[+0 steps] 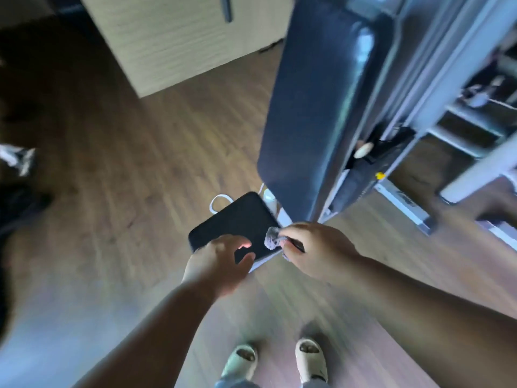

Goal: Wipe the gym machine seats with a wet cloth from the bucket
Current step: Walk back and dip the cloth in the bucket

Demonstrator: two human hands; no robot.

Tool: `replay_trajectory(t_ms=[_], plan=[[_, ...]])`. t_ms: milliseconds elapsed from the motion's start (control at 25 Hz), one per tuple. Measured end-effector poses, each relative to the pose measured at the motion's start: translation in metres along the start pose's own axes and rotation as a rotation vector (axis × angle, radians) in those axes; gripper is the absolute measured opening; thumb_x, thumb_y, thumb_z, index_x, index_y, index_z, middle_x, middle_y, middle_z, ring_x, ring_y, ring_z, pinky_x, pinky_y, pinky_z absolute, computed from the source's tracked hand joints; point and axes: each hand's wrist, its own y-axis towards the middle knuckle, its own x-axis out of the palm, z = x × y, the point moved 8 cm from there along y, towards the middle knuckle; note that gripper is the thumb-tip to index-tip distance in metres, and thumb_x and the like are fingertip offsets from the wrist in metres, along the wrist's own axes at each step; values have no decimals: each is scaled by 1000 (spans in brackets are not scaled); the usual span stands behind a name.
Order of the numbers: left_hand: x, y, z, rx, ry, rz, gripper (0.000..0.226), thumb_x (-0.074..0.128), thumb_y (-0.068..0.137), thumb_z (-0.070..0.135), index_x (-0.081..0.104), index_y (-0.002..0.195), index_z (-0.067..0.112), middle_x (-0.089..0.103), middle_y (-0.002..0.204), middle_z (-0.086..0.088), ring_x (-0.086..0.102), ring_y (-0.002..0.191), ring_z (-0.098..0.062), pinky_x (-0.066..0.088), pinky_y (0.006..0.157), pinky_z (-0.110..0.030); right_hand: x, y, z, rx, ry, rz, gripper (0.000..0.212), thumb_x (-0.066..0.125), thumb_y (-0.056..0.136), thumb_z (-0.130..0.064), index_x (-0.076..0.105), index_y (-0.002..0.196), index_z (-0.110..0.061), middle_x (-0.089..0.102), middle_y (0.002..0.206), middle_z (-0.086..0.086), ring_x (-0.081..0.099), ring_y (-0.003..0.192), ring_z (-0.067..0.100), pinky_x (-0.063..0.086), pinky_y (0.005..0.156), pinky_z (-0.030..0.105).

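Observation:
A small black padded seat [237,219] sits low in the middle of the head view, below a long dark back pad [313,107] that rises behind it. My right hand [316,247] grips a bunched grey cloth [272,238] at the seat's right edge. My left hand [221,264] hovers over the seat's near corner with its fingers relaxed and spread, holding nothing. No bucket is in view. The picture is blurred by motion.
The machine's white metal frame [436,113] stands to the right, with a foot bar [402,205] on the wooden floor. A pale wooden cabinet [179,43] is at the back. My two feet in light slippers [279,362] stand just before the seat.

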Motion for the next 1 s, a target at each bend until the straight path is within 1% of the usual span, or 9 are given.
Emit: replay_trajectory(t_ms=[160, 240, 400, 440, 520, 720, 840, 920, 1000], plan=[[0, 29, 67, 331, 110, -128, 32, 51, 91, 52, 60, 121, 43, 61, 122, 23, 59, 108, -7, 45, 86, -26, -29, -49, 32, 294, -4, 175, 26, 46, 96, -41, 63, 114, -33, 66, 112, -10, 60, 104, 16, 50, 84, 35], [0, 25, 111, 517, 162, -163, 31, 51, 92, 51, 61, 120, 41, 62, 122, 21, 58, 111, -9, 44, 89, -27, -38, -94, 38, 432, 1, 247, 27, 45, 97, -42, 63, 115, -33, 64, 117, -11, 59, 108, 17, 49, 86, 35], [26, -37, 203, 880, 198, -284, 32, 54, 93, 49, 62, 121, 37, 61, 124, 18, 58, 114, -8, 44, 96, -27, -43, -232, 33, 727, 27, 445, 18, 46, 95, -40, 61, 97, -31, 63, 100, -9, 60, 98, 19, 49, 76, 35], [38, -62, 223, 963, 209, -315, 32, 54, 93, 49, 63, 121, 37, 61, 124, 19, 58, 114, -7, 44, 96, -27, -40, -272, 29, 807, 32, 488, 18, 46, 96, -42, 61, 98, -32, 62, 99, -9, 60, 96, 19, 49, 76, 35], [63, -129, 259, 1151, 227, -368, 32, 57, 91, 51, 64, 119, 37, 63, 122, 18, 59, 114, -7, 45, 94, -27, -27, -358, 17, 981, 31, 566, 23, 46, 96, -45, 63, 107, -34, 63, 102, -8, 60, 96, 18, 51, 78, 37], [116, -326, 314, 1551, 229, -476, 30, 61, 88, 51, 67, 113, 36, 66, 115, 17, 63, 107, -9, 49, 87, -27, 22, -554, -47, 1341, 85, 778, 23, 45, 93, -47, 60, 108, -39, 63, 94, -11, 57, 83, 14, 52, 73, 36], [143, -455, 322, 1739, 240, -527, 30, 60, 89, 52, 65, 114, 36, 65, 118, 17, 63, 108, -10, 49, 86, -28, 55, -661, -103, 1486, 102, 851, 19, 45, 93, -46, 54, 109, -51, 62, 93, -13, 59, 84, 14, 52, 70, 33], [163, -549, 317, 1841, 236, -559, 30, 61, 89, 51, 66, 114, 35, 65, 119, 16, 62, 109, -12, 47, 83, -26, 78, -738, -145, 1564, 96, 902, 20, 48, 94, -43, 41, 106, -58, 57, 88, -15, 56, 83, 11, 44, 64, 29], [180, -639, 306, 1920, 197, -594, 29, 63, 88, 49, 68, 111, 34, 67, 115, 15, 63, 106, -12, 46, 80, -25, 106, -815, -188, 1649, 76, 919, 25, 48, 96, -43, 38, 112, -59, 58, 94, -14, 58, 89, 14, 40, 64, 28]])
